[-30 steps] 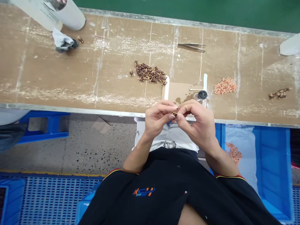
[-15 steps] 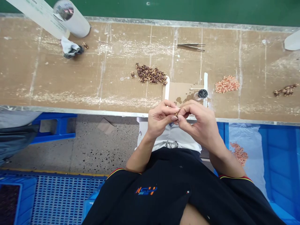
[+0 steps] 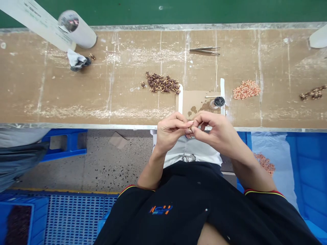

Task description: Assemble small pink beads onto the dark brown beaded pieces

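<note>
My left hand [image 3: 170,131] and my right hand [image 3: 214,131] meet at the bench's near edge, fingertips pinched together on one small brown and gold part [image 3: 190,127]. Both hands are closed around it, and most of the part is hidden by the fingers. Just beyond them lies a cardboard pad [image 3: 196,100] with white strips on its sides and a small black round cap [image 3: 219,101]. A heap of dark brown parts [image 3: 162,83] lies to the left of the pad. A heap of pink parts [image 3: 246,89] lies to its right.
Tweezers [image 3: 204,50] lie at the far side of the brown bench [image 3: 76,92]. A white cylinder [image 3: 76,29] and a crumpled cloth [image 3: 76,60] sit far left. More brown parts [image 3: 313,93] lie far right. Blue bins [image 3: 301,166] stand under the bench.
My hands stay pinched on the small part with only slight finger shifts. The view has tilted a little, so the bench appears lower in the picture.
</note>
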A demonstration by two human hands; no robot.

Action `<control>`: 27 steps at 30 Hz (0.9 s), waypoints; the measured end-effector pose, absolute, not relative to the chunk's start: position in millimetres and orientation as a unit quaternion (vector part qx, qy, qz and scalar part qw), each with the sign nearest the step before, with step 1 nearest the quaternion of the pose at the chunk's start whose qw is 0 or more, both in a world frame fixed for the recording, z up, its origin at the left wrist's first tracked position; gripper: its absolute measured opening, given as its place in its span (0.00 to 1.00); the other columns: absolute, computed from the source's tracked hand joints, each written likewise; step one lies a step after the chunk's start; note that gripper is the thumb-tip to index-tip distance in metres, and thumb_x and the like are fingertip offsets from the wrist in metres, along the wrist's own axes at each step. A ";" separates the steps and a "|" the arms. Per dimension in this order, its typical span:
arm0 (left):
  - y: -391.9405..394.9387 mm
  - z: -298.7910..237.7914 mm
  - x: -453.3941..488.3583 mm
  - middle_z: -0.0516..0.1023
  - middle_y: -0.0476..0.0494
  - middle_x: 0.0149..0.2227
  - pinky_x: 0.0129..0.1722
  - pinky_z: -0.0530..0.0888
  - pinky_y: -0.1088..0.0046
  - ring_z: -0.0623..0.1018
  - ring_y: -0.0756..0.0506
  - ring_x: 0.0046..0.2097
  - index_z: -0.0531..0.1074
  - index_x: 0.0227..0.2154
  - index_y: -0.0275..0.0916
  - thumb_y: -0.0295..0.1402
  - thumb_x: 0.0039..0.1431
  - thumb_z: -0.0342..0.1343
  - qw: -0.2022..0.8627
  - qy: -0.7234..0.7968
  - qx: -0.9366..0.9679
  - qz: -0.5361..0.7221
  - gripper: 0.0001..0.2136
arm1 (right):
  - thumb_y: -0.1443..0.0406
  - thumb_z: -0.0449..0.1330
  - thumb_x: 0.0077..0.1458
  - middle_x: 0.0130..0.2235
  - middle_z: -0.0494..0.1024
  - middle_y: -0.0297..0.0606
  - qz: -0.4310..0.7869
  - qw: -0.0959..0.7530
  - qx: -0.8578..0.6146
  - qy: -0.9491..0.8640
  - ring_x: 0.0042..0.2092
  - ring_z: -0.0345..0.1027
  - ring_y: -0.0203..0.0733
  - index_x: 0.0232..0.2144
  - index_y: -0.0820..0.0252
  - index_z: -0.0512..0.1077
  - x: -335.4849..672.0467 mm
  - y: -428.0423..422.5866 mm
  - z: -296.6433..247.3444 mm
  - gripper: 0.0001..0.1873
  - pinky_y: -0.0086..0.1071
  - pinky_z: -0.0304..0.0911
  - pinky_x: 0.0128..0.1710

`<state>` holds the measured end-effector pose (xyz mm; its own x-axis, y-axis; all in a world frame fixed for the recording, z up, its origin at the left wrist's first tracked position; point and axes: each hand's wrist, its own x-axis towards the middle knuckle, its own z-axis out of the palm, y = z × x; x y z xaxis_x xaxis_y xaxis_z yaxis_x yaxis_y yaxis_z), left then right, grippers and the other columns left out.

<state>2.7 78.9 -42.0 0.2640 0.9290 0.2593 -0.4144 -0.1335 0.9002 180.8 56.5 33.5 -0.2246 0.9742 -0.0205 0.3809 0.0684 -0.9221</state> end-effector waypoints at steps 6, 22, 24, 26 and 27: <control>79.2 -47.4 -1.9 0.81 0.50 0.31 0.24 0.78 0.78 0.79 0.53 0.27 0.90 0.39 0.55 0.41 0.53 0.80 0.592 0.265 0.520 0.555 0.10 | 0.60 0.69 0.59 0.32 0.85 0.37 0.545 0.321 -0.517 -0.577 0.33 0.78 0.40 0.29 0.55 0.77 183.9 62.3 35.2 0.08 0.33 0.72 0.34; 67.3 -31.7 0.4 0.87 0.44 0.38 0.36 0.83 0.74 0.85 0.50 0.37 0.88 0.39 0.46 0.39 0.63 0.74 0.553 0.331 0.527 0.554 0.05 | 0.46 0.79 0.53 0.33 0.81 0.35 0.613 0.427 -0.491 -0.449 0.37 0.80 0.43 0.34 0.54 0.76 180.8 51.8 20.8 0.24 0.37 0.81 0.40; 64.2 -28.3 1.0 0.87 0.44 0.37 0.36 0.85 0.75 0.85 0.50 0.37 0.88 0.38 0.44 0.38 0.63 0.74 0.572 0.336 0.503 0.554 0.05 | 0.46 0.78 0.54 0.33 0.81 0.35 0.600 0.427 -0.490 -0.466 0.37 0.80 0.43 0.34 0.54 0.76 181.2 52.8 23.9 0.23 0.37 0.81 0.41; 63.3 -25.9 0.6 0.87 0.45 0.35 0.35 0.85 0.76 0.85 0.51 0.34 0.87 0.37 0.43 0.37 0.61 0.75 0.592 0.332 0.487 0.549 0.06 | 0.47 0.79 0.54 0.33 0.82 0.35 0.596 0.433 -0.487 -0.469 0.36 0.81 0.42 0.34 0.54 0.76 180.7 53.4 26.0 0.22 0.37 0.81 0.41; 63.5 -24.9 0.0 0.86 0.46 0.34 0.34 0.84 0.76 0.85 0.51 0.33 0.86 0.36 0.42 0.37 0.61 0.75 0.601 0.332 0.481 0.545 0.06 | 0.48 0.79 0.54 0.33 0.82 0.35 0.598 0.436 -0.485 -0.467 0.36 0.81 0.42 0.34 0.54 0.76 180.1 53.4 26.6 0.23 0.37 0.81 0.42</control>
<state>0.0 63.5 -24.9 0.1850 0.9747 0.1254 -0.3372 -0.0569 0.9397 180.1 53.4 26.6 -0.1499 0.9734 -0.1731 -0.0680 -0.1848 -0.9804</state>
